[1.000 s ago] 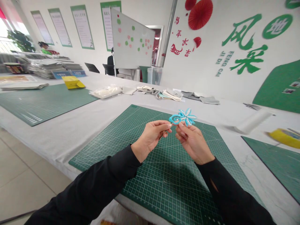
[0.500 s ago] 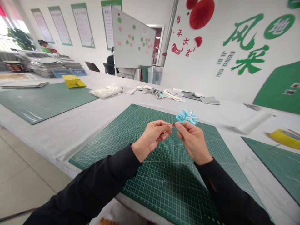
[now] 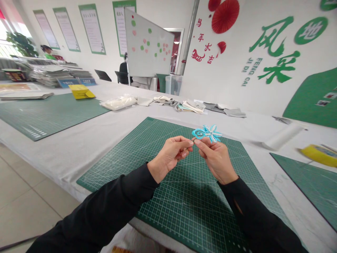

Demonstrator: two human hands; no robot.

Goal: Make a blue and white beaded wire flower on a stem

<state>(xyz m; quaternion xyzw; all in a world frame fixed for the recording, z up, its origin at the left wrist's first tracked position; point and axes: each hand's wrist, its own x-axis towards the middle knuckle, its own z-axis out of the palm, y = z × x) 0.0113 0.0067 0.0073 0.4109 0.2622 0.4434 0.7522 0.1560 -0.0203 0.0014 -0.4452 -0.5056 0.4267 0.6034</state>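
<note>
Right grip holds blue ornament, thumb nearer left grip than earlier.

The blue ornament has pearly beads; the cutting mat looks matt plastic.

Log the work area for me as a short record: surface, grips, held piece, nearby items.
Surface: green gridded mat on a white-covered table
Left grip: thumb and finger pinched together; anything between them too small to tell
Right grip: holds the blue ornament, close beside the left grip
Held piece: flower-like end with white beads, raised above the mat
Nearby: white roll at right; plastic bag and cloth pieces beyond
</note>
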